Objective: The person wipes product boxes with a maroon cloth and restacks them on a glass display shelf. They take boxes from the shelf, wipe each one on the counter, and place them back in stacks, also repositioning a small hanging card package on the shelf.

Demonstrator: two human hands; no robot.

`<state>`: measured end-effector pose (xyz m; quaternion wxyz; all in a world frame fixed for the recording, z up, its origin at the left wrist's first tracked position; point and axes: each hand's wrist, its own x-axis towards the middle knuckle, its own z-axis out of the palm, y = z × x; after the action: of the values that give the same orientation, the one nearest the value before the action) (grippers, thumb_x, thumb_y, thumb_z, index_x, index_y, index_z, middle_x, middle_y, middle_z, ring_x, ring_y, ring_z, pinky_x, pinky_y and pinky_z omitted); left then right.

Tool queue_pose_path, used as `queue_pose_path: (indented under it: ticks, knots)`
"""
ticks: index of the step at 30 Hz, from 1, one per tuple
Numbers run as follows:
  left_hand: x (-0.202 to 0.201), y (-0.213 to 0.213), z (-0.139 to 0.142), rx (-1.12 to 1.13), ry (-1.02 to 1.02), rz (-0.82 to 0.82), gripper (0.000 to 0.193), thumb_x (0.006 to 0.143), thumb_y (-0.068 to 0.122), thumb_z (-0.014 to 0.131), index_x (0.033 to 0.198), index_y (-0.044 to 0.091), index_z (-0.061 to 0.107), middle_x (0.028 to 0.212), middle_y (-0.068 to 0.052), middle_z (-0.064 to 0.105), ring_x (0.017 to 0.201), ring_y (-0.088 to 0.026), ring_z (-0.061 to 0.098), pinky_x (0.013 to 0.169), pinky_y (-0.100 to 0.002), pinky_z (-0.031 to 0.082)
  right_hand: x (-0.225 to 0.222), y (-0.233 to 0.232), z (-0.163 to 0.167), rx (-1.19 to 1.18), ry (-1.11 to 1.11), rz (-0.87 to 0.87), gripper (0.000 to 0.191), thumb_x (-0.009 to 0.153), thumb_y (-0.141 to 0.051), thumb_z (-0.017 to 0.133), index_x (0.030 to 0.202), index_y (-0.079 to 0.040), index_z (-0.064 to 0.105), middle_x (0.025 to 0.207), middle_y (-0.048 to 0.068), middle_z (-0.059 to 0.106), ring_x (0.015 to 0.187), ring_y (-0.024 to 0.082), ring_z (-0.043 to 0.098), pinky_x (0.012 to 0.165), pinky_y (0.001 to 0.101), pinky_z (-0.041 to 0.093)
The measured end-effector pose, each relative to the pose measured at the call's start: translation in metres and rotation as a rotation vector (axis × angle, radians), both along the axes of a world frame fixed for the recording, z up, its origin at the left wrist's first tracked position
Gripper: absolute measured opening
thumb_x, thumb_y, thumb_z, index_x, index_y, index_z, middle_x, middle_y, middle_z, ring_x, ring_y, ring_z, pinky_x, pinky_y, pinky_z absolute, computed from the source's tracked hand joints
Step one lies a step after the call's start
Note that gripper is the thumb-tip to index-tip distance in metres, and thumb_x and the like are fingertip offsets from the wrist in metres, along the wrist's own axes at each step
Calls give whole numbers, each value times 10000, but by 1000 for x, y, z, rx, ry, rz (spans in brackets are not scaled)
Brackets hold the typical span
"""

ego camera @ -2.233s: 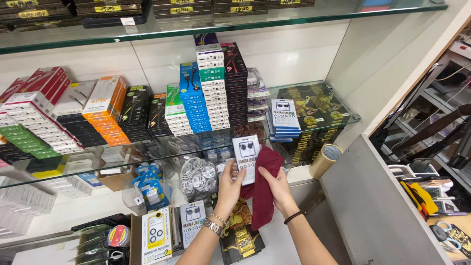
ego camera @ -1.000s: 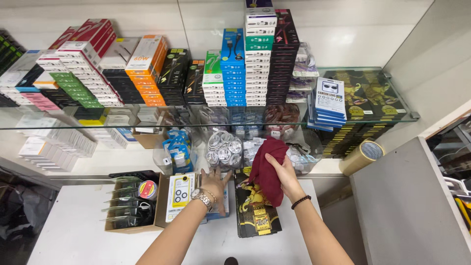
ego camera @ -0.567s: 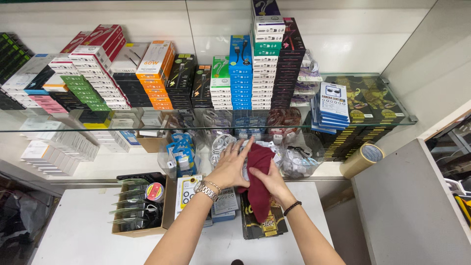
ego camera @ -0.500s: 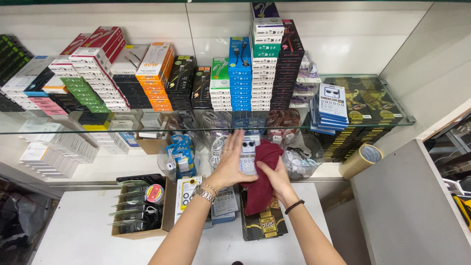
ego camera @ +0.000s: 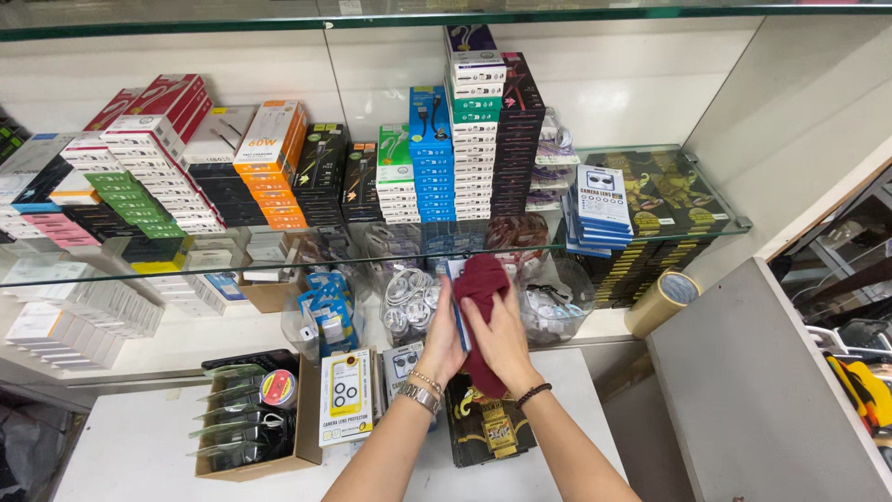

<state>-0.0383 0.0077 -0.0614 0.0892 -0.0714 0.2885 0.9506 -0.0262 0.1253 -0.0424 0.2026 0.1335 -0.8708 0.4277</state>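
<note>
Head view: both hands meet just below the middle of the frame, in front of the lower glass shelf. The left hand wears a metal watch and thin bracelets at the wrist; its fingers curl around the left edge of a small flat packet, of which only a blue-and-white sliver shows. The right hand, with a dark band on the wrist, presses a dark red cloth against the front of that packet. The cloth bunches at 12 o'clock from the right hand's fingers, and a strip of it hangs down past the palm toward 6 o'clock. So the left hand is grasping the packet and the right hand is clamped on the cloth.

At 9 o'clock from the hands hangs a clear bag of coiled white cables, and farther the same way stand blue packets. At 3 o'clock sits a round clear tub of small items, and beyond it a roll of brown tape stands on edge. At 6 o'clock, under the forearms, a stack of black-and-gold packets lies on the white desk. At 8 o'clock are lens-protector cards and an open cardboard box of small goods. At 12 o'clock, on the upper glass shelf, rise stacks of coloured boxes.
</note>
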Motion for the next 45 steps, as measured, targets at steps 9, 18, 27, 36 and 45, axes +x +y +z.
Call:
queue_pose_path:
  ticks: [9, 18, 27, 36, 45]
  knots:
    - [7, 1, 2, -954, 368, 195, 535, 1060, 360, 501, 1474, 22, 523, 1355, -110, 665, 1220, -191, 622, 1048, -330, 458, -39, 31, -4, -654, -208, 34, 403, 1026, -327, 614, 1258, 0, 646, 1241, 123, 692, 1101, 207, 627, 961, 323, 476]
    - [17, 13, 12, -907, 343, 201, 428, 1066, 306, 503, 1354, 7, 606, 1203, -96, 728, 1073, -149, 656, 965, -293, 500, -59, 39, 19, -1122, -538, -37, 456, 991, -361, 607, 1312, -37, 595, 1172, 39, 706, 1031, 159, 670, 898, 350, 529]
    - [-37, 12, 32, -415, 105, 442, 458, 1059, 350, 477, 1398, 43, 508, 1185, -98, 695, 1020, -201, 652, 890, -358, 518, -20, 20, -22, -781, -276, 138, 420, 959, -223, 690, 1320, -25, 604, 1258, 47, 691, 1112, 112, 634, 964, 281, 501]
    - [-38, 63, -2, -834, 394, 299, 492, 1095, 242, 547, 1508, 37, 375, 1324, -123, 634, 1071, -122, 601, 834, -263, 469, -41, 91, -25, -1097, -321, -9, 446, 929, -197, 724, 1321, -22, 604, 1212, 61, 704, 1058, 148, 664, 909, 312, 537]
    - [-169, 128, 87, -1139, 566, 143, 447, 948, 197, 738, 1343, 16, 631, 914, -135, 787, 693, -122, 723, 519, -254, 559, -12, 156, -44, -1117, -454, -157, 452, 922, -239, 706, 1331, -72, 607, 1200, 26, 702, 1046, 134, 666, 880, 317, 541]
